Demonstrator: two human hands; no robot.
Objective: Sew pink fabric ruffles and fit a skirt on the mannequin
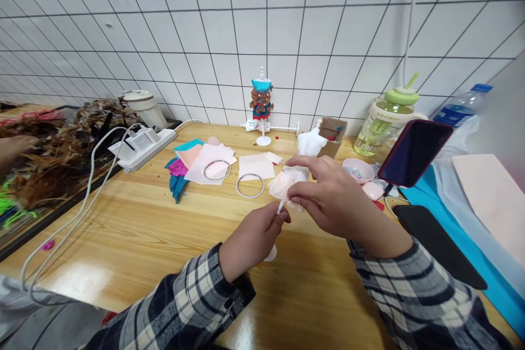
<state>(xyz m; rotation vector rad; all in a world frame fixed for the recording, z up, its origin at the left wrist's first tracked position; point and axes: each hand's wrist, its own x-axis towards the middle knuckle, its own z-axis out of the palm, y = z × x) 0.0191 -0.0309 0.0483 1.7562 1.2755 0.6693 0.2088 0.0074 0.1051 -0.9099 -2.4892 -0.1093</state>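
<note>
A small white doll mannequin [312, 142] leans away from me on its thin stand rod [280, 206], its round white base [270, 254] partly hidden below my left hand. Pale pink ruffled fabric [280, 185] wraps its lower part like a skirt. My left hand [260, 235] is closed around the rod just under the fabric. My right hand [328, 194] reaches over from the right, thumb and fingers pinching the fabric at its side. Two thin metal rings [250, 197] lie beyond, with cut fabric pieces [207, 161] around them.
A dressed mannequin [262, 101] stands by the tiled wall. To the right are a bead bowl [357, 168], a phone on a holder [416, 153], a black phone [438, 243] and a green-lidded cup [383, 120]. On the left sit a power strip [143, 147], feathers [61, 142] and another person's hand [16, 150].
</note>
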